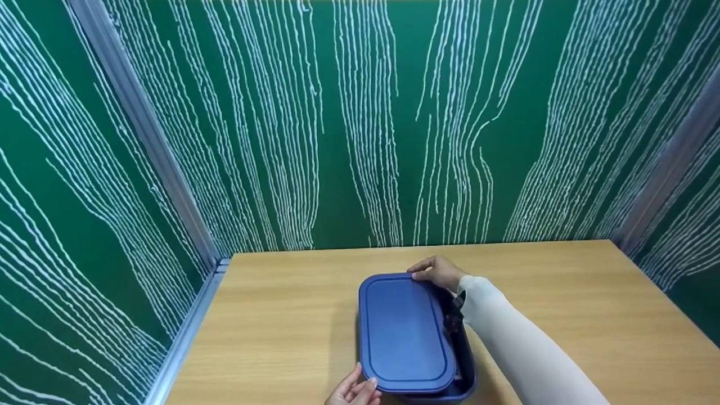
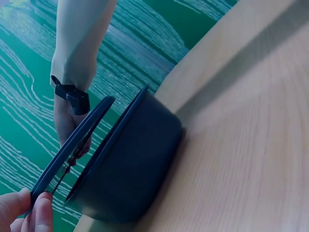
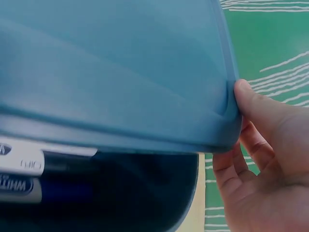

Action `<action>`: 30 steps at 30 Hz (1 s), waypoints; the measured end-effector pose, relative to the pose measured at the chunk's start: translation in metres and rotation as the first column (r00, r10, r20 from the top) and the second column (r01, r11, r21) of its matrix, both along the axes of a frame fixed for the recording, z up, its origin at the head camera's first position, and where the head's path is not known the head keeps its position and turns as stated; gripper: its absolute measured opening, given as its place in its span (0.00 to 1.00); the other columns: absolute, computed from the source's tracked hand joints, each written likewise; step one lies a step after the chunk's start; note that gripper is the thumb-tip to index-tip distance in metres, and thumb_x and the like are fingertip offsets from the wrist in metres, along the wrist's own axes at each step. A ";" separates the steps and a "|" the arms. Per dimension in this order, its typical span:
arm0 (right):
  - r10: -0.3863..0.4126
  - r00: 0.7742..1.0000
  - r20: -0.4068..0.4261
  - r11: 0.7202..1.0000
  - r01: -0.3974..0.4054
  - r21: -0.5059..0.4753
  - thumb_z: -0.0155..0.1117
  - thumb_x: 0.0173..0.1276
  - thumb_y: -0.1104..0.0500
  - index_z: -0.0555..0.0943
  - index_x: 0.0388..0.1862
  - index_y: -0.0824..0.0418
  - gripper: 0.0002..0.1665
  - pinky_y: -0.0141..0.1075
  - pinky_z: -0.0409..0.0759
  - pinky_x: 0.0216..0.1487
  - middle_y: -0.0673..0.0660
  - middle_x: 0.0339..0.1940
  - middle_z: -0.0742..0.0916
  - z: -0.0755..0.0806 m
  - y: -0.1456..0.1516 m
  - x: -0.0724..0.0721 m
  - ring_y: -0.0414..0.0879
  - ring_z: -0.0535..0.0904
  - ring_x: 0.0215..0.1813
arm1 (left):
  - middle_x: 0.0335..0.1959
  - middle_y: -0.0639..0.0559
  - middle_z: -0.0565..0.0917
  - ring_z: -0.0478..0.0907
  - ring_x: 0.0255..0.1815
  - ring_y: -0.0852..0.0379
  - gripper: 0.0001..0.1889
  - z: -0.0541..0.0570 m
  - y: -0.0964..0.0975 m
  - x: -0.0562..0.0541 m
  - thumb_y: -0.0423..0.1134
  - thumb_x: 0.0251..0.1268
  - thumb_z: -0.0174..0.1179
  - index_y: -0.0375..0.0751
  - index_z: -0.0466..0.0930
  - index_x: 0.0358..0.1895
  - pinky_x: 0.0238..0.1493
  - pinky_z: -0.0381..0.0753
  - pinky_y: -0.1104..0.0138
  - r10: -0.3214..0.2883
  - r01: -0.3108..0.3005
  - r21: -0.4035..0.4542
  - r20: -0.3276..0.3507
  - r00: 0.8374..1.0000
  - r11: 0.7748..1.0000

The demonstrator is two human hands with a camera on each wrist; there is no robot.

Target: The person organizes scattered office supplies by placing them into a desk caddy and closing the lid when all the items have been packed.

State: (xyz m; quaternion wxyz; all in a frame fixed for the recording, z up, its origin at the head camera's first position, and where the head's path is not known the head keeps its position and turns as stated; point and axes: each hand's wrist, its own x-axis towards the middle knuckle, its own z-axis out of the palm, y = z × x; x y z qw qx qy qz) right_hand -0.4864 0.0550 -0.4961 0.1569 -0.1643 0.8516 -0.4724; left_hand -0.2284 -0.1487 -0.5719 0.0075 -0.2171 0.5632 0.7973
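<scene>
A blue rectangular lid with rounded corners is held above a dark blue box, apart from its rim and shifted to the left. My left hand pinches the lid's near left corner between thumb and fingers. At the far edge, my right hand pinches the lid near its far right corner. In the right wrist view, two whiteboard markers with dark caps lie inside the box. The left wrist view shows the gap between the lid and the box.
The box stands on a light wooden table. Green panels with white wavy lines rise behind and at both sides. A metal post stands at the left corner.
</scene>
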 end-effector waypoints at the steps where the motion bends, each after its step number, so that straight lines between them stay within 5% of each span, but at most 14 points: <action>1: -0.012 1.000 0.008 1.000 0.012 0.007 0.64 0.68 0.64 0.86 0.51 0.67 0.14 0.37 0.82 0.46 0.64 0.53 0.86 -0.001 0.002 0.000 0.44 0.83 0.45 | 0.32 0.52 0.87 0.85 0.30 0.60 0.45 -0.001 0.001 0.000 0.43 0.50 0.76 0.31 0.63 0.70 0.36 0.85 0.69 -0.007 0.007 0.000 0.002 1.000 1.000; 12: -0.078 0.996 0.044 0.995 0.075 0.061 0.63 0.69 0.63 0.86 0.51 0.63 0.14 0.49 0.78 0.60 0.62 0.55 0.86 -0.015 0.029 0.010 0.53 0.82 0.55 | 0.31 0.47 0.87 0.85 0.30 0.57 0.47 -0.017 0.019 0.001 0.46 0.50 0.75 0.31 0.61 0.72 0.32 0.84 0.69 -0.107 0.108 0.056 -0.018 0.994 0.993; 17: -0.092 0.995 0.046 0.994 0.089 0.064 0.62 0.70 0.63 0.87 0.51 0.63 0.13 0.53 0.74 0.64 0.61 0.55 0.86 -0.014 0.038 0.012 0.55 0.80 0.58 | 0.28 0.48 0.87 0.84 0.28 0.58 0.49 -0.022 0.024 -0.001 0.50 0.50 0.73 0.29 0.60 0.72 0.29 0.83 0.70 -0.143 0.144 0.011 -0.056 0.988 0.989; 30: -0.121 0.993 0.015 0.990 0.119 0.069 0.63 0.69 0.63 0.87 0.50 0.62 0.13 0.47 0.80 0.58 0.60 0.52 0.87 -0.017 0.044 0.010 0.50 0.83 0.53 | 0.30 0.48 0.87 0.84 0.32 0.58 0.47 -0.011 0.024 -0.002 0.52 0.52 0.73 0.27 0.62 0.70 0.32 0.84 0.68 -0.195 0.191 -0.077 -0.041 0.980 0.978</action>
